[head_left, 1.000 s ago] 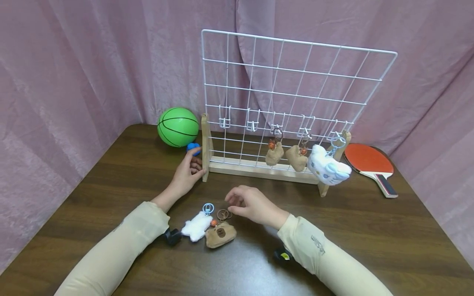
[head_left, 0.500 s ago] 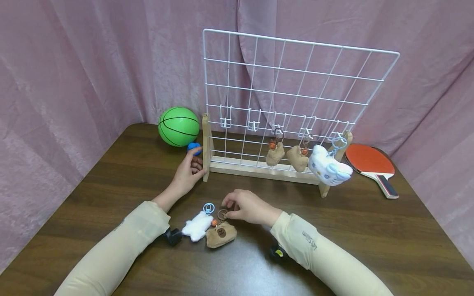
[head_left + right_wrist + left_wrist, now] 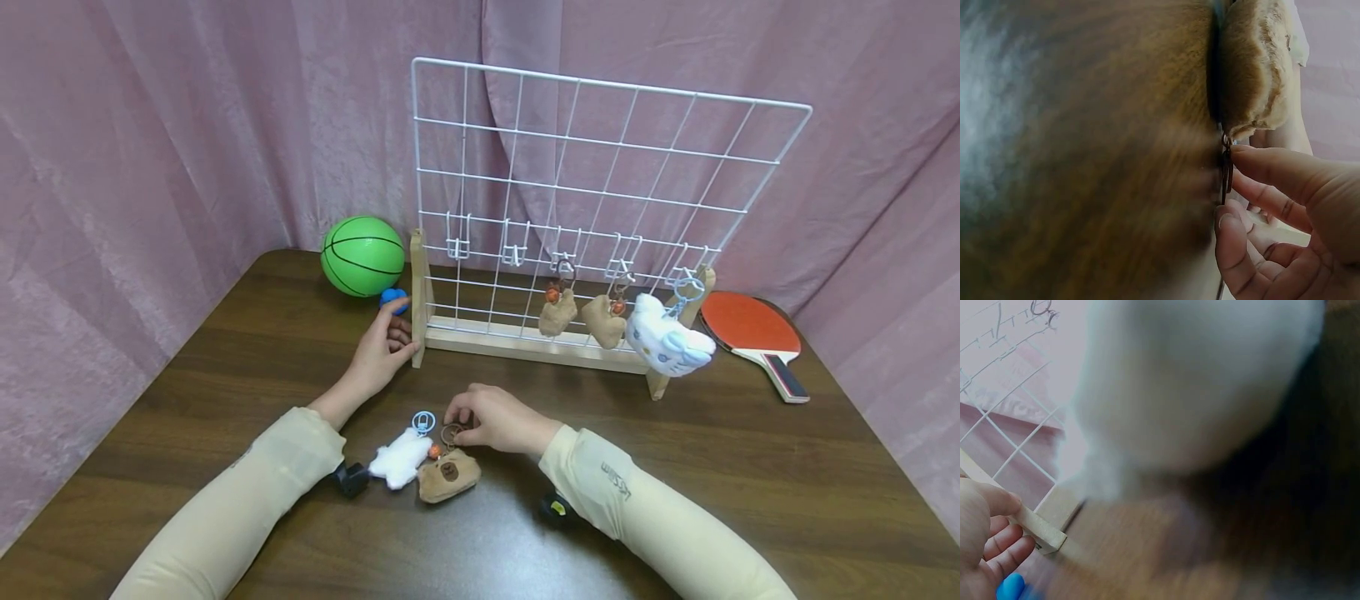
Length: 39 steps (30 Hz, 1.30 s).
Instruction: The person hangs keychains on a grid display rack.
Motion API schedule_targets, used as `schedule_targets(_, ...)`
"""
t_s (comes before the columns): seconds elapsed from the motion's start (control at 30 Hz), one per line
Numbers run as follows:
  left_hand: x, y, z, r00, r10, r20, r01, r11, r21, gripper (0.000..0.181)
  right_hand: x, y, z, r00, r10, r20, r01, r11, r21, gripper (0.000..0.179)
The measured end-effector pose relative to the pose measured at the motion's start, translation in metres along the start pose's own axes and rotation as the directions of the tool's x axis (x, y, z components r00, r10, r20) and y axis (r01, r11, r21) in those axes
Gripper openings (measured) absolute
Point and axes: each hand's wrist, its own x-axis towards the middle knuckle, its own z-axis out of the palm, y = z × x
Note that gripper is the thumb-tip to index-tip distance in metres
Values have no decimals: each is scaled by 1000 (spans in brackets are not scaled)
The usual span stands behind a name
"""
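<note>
The left sleeve (image 3: 232, 492) bears a faint dark mark at its outer edge, too slight to read. Right of it, a green ball (image 3: 363, 256) with black lines sits at the back of the table, a small blue object (image 3: 391, 298) just beside it. The left hand (image 3: 375, 348) touches the rack's wooden left post (image 3: 418, 283), fingers loosely bent; I cannot tell whether it grips.

Nearer, a white plush keychain (image 3: 400, 460) lies below and to the right of the left hand. Beside it lies a brown plush keychain (image 3: 462, 485) with a dark oval face patch and an orange bead. Its ring (image 3: 443, 433) is between the thumb and fingertip of the right hand (image 3: 501, 421), which stand narrowly apart; I cannot tell whether they pinch it. The brown plush rests on the table, just on the near side of that hand.

Behind, the white wire rack (image 3: 577, 80) carries two hanging brown plushes (image 3: 557, 315) and, rightmost, a white cat plush (image 3: 667, 340). A yellow label (image 3: 558, 507) marks the black device under the right wrist, its print too small to read. Dark lettering (image 3: 617, 482) on the right sleeve (image 3: 667, 525) seems to end in "Slim"; its start is unclear. Farthest right lies a red paddle (image 3: 750, 325).
</note>
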Motion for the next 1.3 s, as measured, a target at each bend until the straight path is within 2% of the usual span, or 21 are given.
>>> schedule_targets(0.27,0,2,0,1000,4,2,-4,1000,7,69,2,1,0,1000,-7,3,7,1000,-13,17)
schedule_targets(0.6,0,1,1,1000,6,1,-6,1000,-2,69,2,2,2,1000,-11,-5,11,998,66,19)
schedule_targets(1.0,0,2,0,1000,4,4,-4,1000,7,69,-4,1,2,1000,-1,-24,4,994,106,18)
schedule_targets(1.3,0,4,0,1000,7,2,-7,1000,-4,70,-11,2,-1,999,43,-20,-35,955,295,10)
